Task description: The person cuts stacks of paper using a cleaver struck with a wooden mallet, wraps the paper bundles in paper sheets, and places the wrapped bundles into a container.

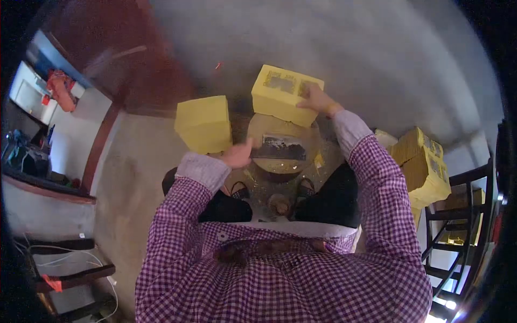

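Note:
On the far side of a round stool stands a yellow block with dark printing on its top. My right hand rests on that block's right end, its fingers partly spread. A second yellow block, without visible printing, is to the left. My left hand is between this block and the stool, fingers apart and holding nothing. A dark rectangular plate with a worn pale patch lies on the stool top.
More yellow blocks are stacked at the right, beside a dark slatted rack. A small round object lies between my feet. Dark wooden slats with a white cable are at lower left.

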Tool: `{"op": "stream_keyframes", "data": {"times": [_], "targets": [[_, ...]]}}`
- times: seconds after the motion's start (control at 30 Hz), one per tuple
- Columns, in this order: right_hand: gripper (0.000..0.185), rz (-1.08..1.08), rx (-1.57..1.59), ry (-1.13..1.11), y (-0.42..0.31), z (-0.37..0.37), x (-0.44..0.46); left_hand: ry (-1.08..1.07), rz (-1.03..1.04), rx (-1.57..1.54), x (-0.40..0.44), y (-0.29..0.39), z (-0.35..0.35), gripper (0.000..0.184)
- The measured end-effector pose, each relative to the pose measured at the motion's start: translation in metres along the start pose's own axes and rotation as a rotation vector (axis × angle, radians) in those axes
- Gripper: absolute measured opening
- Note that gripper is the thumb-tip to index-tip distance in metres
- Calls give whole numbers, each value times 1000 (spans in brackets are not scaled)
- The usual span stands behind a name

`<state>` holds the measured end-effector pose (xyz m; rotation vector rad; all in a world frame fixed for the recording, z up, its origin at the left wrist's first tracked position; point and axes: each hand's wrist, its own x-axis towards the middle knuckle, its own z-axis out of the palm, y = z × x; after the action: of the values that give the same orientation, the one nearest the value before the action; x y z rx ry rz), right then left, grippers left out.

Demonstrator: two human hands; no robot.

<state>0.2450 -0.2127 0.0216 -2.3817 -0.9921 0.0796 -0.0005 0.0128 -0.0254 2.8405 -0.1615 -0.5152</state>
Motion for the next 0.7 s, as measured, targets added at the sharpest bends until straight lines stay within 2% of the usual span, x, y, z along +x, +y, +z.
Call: {"op": "stream_keyframes", "data": {"times": [0.03,0.07,0.13,0.17,0.2,0.27,0.33,0.37,0.4,0.47,0.53,0.6,0.7], "targets": [[69,-2,2,-6,-3,2,-4,-121,-65,-126,-7,6,-6,57],[70,63,23,-27,-7,1,-7,-120,-67,-127,-16,17,-12,57],[72,120,45,-47,-17,-3,-13,31,-59,-236,-35,44,-12,44],[72,128,26,14,-23,-2,-19,32,-65,-232,-39,50,7,44],[71,136,7,74,-28,-1,-24,394,78,-403,-38,53,36,36],[69,130,26,87,-34,1,-31,756,223,-563,-49,71,35,29],[68,130,41,105,-36,1,-34,522,-74,-1264,-68,95,11,20],[67,127,6,111,-35,3,-35,566,-149,-1324,-66,103,-5,18],[65,120,-29,115,-35,4,-35,571,-152,-1325,-61,99,-13,18],[64,118,-46,114,-38,8,-37,666,-131,-1029,-50,90,-30,19],[62,119,-65,125,-38,7,-38,682,-96,-931,-41,88,-40,22],[62,64,-51,163,-38,9,-42,676,-208,-612,-42,100,-50,27],[62,64,-38,178,-38,11,-45,633,-213,-557,-38,102,-53,29]]}}
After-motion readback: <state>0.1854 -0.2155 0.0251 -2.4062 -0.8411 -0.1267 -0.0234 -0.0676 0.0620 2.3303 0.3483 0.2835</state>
